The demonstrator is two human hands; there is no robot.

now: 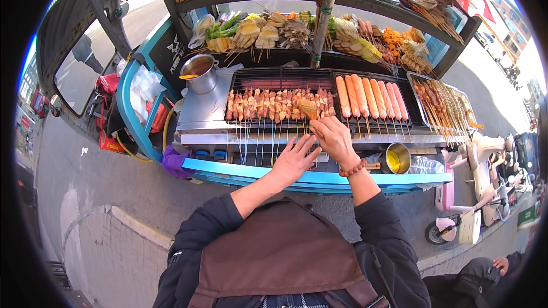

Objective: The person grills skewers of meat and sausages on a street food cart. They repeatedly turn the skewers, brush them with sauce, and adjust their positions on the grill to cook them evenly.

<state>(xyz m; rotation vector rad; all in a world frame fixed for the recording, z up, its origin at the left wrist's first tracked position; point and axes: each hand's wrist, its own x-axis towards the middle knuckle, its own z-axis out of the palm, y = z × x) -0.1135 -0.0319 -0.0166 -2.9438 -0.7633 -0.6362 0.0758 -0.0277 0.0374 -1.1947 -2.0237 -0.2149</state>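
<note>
My right hand, with a beaded bracelet at the wrist, is closed around what looks like a basting brush. The brush's head rests on or just above the right part of a row of meat skewers on the grill. Its handle is mostly hidden in my fist. Fingers spread and palm down, my left hand is held over the skewer sticks at the grill's front edge, beside my right hand. To the right of the meat, several sausages on sticks lie on the grill grate.
A steel pot of brown sauce stands left of the grill. At right are a metal tray of skewers and a metal cup with yellow liquid. A post rises behind the grill; a blue rail runs before me. Another person's hand shows lower right.
</note>
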